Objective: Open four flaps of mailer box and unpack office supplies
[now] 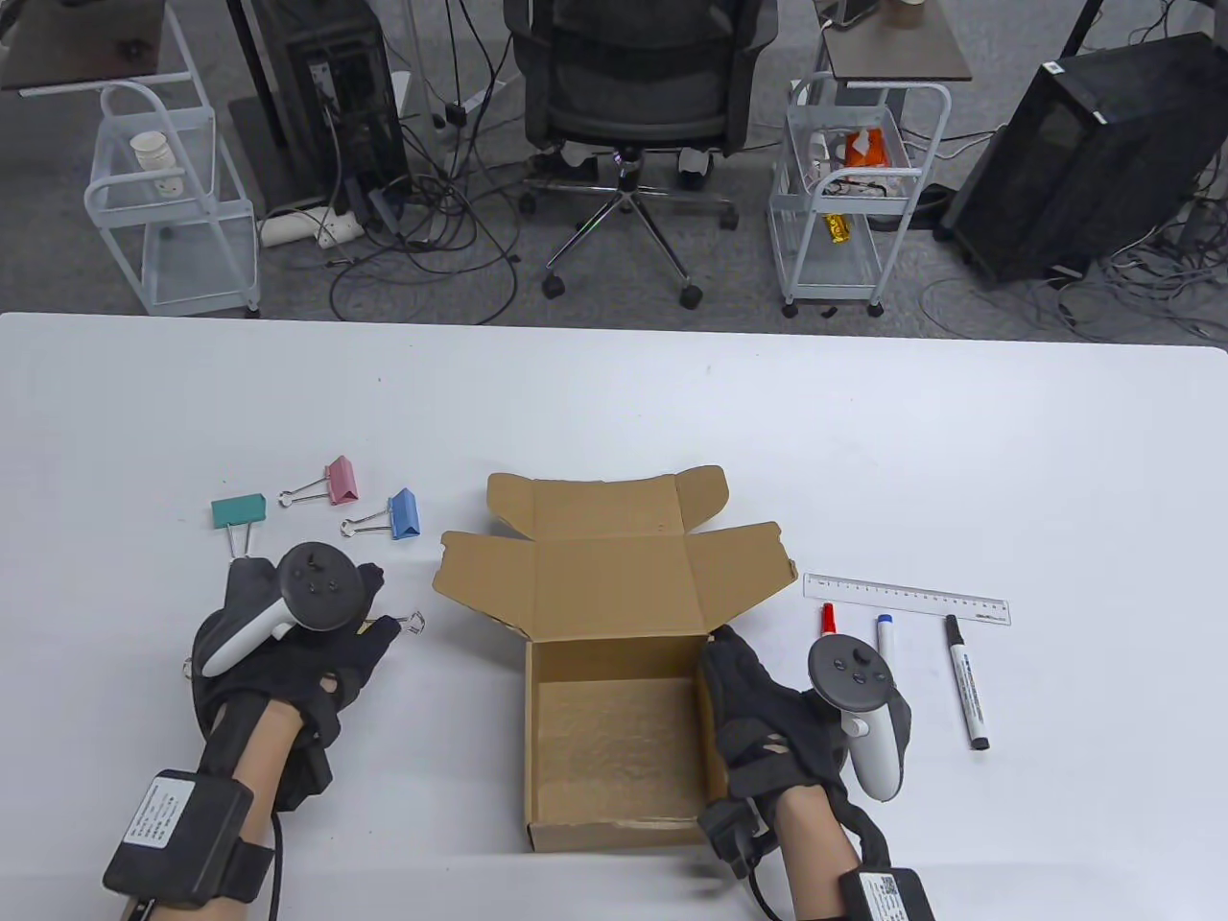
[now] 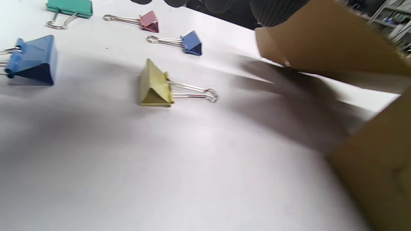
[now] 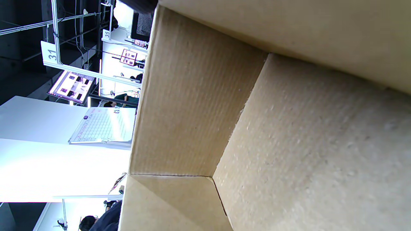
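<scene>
Both hands sit nearest; right hand (image 1: 767, 720) grips the mailer box (image 1: 614, 729) wall, left hand (image 1: 288, 652) hovers slack-fingered over a yellow clip (image 2: 155, 85); flaps open, box looks empty; clips, markers (image 1: 967, 683), ruler (image 1: 907, 598) lie on the table (image 1: 614, 403); unpacking seems nearly done.

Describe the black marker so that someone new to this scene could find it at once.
Start at the open cardboard box near the table's front edge and look to its right. Below the clear ruler lie three markers; the black marker is farthest right and the only one in full view.
</scene>
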`<state>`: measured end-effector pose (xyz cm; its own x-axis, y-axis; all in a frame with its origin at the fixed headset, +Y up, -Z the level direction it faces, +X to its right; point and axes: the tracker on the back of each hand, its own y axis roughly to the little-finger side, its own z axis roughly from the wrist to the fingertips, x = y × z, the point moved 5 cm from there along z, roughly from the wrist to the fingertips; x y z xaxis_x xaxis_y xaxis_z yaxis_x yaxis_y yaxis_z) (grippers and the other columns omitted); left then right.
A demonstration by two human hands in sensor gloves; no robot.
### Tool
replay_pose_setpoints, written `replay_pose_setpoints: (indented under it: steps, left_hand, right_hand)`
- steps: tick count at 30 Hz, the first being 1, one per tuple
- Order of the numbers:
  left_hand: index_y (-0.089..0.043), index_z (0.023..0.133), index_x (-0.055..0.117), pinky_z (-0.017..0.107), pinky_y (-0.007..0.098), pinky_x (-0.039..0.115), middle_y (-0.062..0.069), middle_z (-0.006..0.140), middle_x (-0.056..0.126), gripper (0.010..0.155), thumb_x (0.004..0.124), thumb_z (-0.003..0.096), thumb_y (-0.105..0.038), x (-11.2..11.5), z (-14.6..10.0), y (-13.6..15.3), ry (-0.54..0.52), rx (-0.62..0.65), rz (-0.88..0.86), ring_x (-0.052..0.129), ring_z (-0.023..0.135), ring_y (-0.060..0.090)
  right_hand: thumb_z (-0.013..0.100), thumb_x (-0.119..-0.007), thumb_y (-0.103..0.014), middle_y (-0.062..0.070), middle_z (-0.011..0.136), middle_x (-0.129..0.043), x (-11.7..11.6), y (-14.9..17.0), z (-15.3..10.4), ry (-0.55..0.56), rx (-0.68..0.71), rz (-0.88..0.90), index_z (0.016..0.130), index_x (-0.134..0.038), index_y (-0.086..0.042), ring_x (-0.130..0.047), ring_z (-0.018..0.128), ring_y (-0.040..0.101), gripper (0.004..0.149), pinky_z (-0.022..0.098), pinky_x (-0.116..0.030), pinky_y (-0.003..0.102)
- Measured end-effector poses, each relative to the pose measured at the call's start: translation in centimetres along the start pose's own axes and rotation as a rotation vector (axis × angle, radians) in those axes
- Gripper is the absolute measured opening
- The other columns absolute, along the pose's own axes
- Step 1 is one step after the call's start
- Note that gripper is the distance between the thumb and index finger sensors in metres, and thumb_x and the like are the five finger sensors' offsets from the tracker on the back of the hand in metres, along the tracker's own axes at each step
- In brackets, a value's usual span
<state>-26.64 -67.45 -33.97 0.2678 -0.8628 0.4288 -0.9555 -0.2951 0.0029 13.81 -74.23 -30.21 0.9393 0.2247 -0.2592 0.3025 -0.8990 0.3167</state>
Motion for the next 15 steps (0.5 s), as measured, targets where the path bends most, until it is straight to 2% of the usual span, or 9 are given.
replay_pose_setpoints:
  steps: [8, 15]
  left_hand:
    - [-0.014, 0.118, 0.029, 0.076, 0.070, 0.039, 0.022, 0.126, 0.023, 0.075, 0.058, 0.0597, -0.051, -0.1, -4.5, -4.2, -0.054, 0.138, 0.009, 0.027, 0.115, 0.055]
    - [-0.010, 0.119, 0.025, 0.076, 0.071, 0.039, 0.024, 0.126, 0.020, 0.077, 0.054, 0.0606, -0.053, 1.5, -7.3, -6.8, -0.048, 0.176, 0.027, 0.025, 0.114, 0.058]
  right_hand:
    - [0.066, -0.045, -0.043, 0.038, 0.122, -0.033, 0.0, 0.0, 0.0, 0.001, 0.000, -0.002, 0.119, -0.035, -0.006, -0.039, 0.103, 0.069, 0.066, 0.073, -0.042, 0.076]
    - [0.066, -0.045, -0.043, 0.038, 0.122, -0.033, 0.0, 0.0, 0.0, 0.004, 0.000, -0.002, 0.119, -0.035, -0.005, -0.040, 0.103, 0.069, 0.066, 0.073, -0.042, 0.076]
